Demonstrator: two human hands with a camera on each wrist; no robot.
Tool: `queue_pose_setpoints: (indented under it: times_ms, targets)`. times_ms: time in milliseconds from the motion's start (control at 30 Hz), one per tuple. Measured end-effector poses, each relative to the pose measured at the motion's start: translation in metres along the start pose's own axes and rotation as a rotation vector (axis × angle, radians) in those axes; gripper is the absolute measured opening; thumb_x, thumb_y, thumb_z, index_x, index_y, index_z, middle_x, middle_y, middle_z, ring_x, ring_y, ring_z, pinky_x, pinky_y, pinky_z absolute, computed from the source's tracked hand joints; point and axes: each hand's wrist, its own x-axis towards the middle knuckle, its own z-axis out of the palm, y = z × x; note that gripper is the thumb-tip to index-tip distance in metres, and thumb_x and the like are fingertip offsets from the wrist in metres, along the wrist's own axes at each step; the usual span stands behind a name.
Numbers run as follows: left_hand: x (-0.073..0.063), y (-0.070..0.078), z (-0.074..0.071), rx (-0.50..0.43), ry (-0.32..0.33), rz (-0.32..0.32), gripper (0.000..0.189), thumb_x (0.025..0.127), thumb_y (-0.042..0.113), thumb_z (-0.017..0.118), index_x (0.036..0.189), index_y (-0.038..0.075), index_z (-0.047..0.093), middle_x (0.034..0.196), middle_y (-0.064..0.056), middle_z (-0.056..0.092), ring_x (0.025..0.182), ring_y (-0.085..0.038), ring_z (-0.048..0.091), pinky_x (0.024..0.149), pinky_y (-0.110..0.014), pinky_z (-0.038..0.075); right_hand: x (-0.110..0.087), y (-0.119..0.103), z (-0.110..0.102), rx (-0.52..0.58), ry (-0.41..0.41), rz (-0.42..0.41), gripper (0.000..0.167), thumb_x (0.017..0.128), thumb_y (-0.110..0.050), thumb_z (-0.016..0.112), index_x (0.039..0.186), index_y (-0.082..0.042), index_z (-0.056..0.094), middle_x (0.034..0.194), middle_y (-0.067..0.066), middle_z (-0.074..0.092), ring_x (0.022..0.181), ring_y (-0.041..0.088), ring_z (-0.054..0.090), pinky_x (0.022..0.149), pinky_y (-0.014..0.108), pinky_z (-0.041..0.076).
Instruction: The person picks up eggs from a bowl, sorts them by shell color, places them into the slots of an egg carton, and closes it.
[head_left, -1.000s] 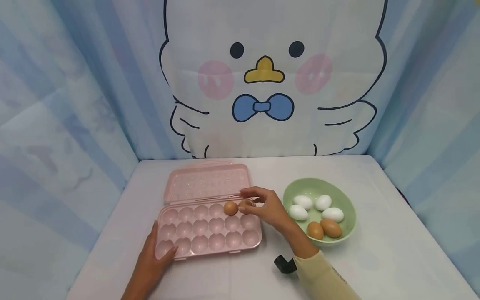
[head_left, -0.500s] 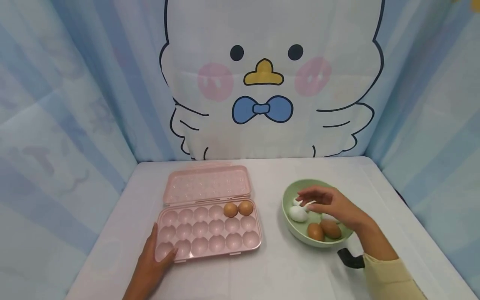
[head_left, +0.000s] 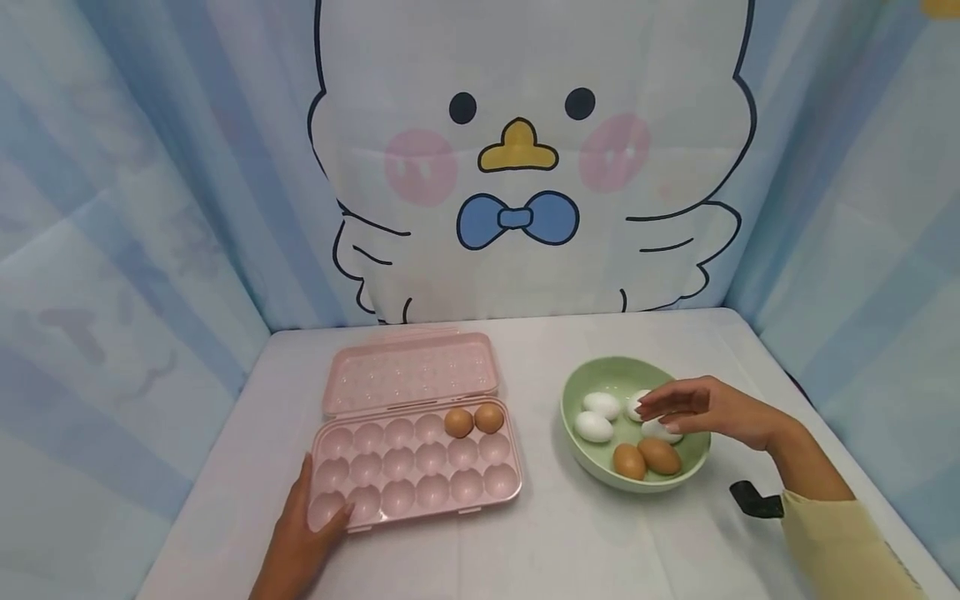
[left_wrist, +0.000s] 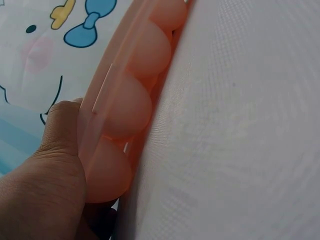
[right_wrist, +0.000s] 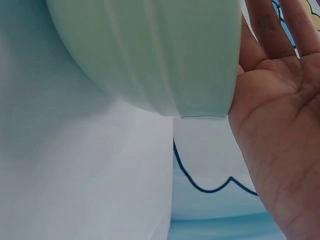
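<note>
Head view shows us four white eggs (head_left: 594,427) and two brown eggs (head_left: 628,462) inside the green bowl (head_left: 617,379), right of centre on the white table (head_left: 540,542). The right hand (head_left: 720,412) hangs over the bowl's right rim, fingers loosely bent and free, partly covering two white eggs; we cannot tell whether it touches them. To the left we find the pink egg tray (head_left: 415,473), two more brown eggs at the right end of its far row. The left hand (head_left: 300,533) grips its near left corner. Its lid (head_left: 412,371) lies folded open behind. From the right wrist, the bowl's wall blocks our sight of the eggs. Farther out we see a pale yellow sleeve (head_left: 843,546), a black piece (head_left: 756,502) by its cuff, and a cartoon backdrop (head_left: 517,279).
</note>
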Motion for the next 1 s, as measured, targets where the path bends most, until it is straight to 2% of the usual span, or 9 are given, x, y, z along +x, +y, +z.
queue_pose_setpoints:
  times_ms: [100, 200, 367, 533, 800, 1000]
  targets:
    - [-0.001, 0.0, 0.0, 0.012, 0.001, 0.008, 0.12, 0.089, 0.064, 0.07, 0.166, 0.021, -0.013, 0.171, -0.021, 0.007, 0.154, -0.045, 0.013, 0.119, -0.064, 0.015, 0.002, 0.001, 0.003, 0.005, -0.019, 0.003, 0.042, 0.099, 0.008, 0.061, 0.141, 0.004, 0.058, 0.137, 0.039, 0.054, 0.128, 0.028, 0.06, 0.095, 0.04, 0.057]
    - [0.0, 0.0, -0.001, 0.03, 0.008, 0.022, 0.119, 0.09, 0.063, 0.069, 0.166, 0.02, -0.013, 0.171, -0.022, 0.006, 0.153, -0.046, 0.012, 0.119, -0.064, 0.015, 0.007, 0.0, 0.006, -0.033, -0.032, 0.032, 0.043, 0.098, 0.003, 0.066, 0.141, 0.002, 0.06, 0.138, 0.034, 0.057, 0.128, 0.029, 0.06, 0.099, 0.037, 0.055]
    - [0.001, 0.001, -0.002, 0.031, 0.002, 0.011, 0.119, 0.09, 0.062, 0.07, 0.166, 0.022, -0.013, 0.171, -0.022, 0.003, 0.154, -0.046, 0.009, 0.12, -0.063, 0.012, 0.016, 0.001, 0.011, -0.08, -0.064, 0.113, 0.043, 0.096, -0.002, 0.072, 0.139, -0.002, 0.063, 0.137, 0.024, 0.062, 0.128, 0.031, 0.061, 0.102, 0.031, 0.051]
    - [0.001, 0.001, 0.0, 0.027, 0.0, -0.002, 0.12, 0.09, 0.061, 0.071, 0.165, 0.021, -0.014, 0.171, -0.022, 0.004, 0.154, -0.046, 0.009, 0.12, -0.063, 0.012, 0.021, 0.003, 0.015, -0.094, -0.116, 0.177, 0.044, 0.093, -0.005, 0.077, 0.136, -0.001, 0.065, 0.135, 0.019, 0.065, 0.127, 0.033, 0.061, 0.099, 0.032, 0.053]
    - [0.002, 0.003, 0.0, 0.025, 0.009, -0.006, 0.12, 0.09, 0.061, 0.071, 0.166, 0.022, -0.013, 0.171, -0.02, 0.003, 0.154, -0.045, 0.009, 0.12, -0.063, 0.012, 0.029, 0.0, 0.021, -0.135, -0.193, 0.183, 0.043, 0.087, -0.007, 0.083, 0.128, -0.004, 0.071, 0.129, 0.012, 0.069, 0.124, 0.026, 0.063, 0.103, 0.031, 0.05]
    - [0.002, 0.001, 0.001, 0.029, 0.01, 0.001, 0.119, 0.09, 0.06, 0.071, 0.165, 0.021, -0.013, 0.171, -0.02, 0.003, 0.154, -0.045, 0.009, 0.12, -0.063, 0.013, 0.033, 0.001, 0.029, -0.162, -0.217, 0.162, 0.043, 0.083, -0.006, 0.085, 0.125, -0.004, 0.073, 0.125, 0.011, 0.07, 0.115, 0.028, 0.066, 0.095, 0.036, 0.055]
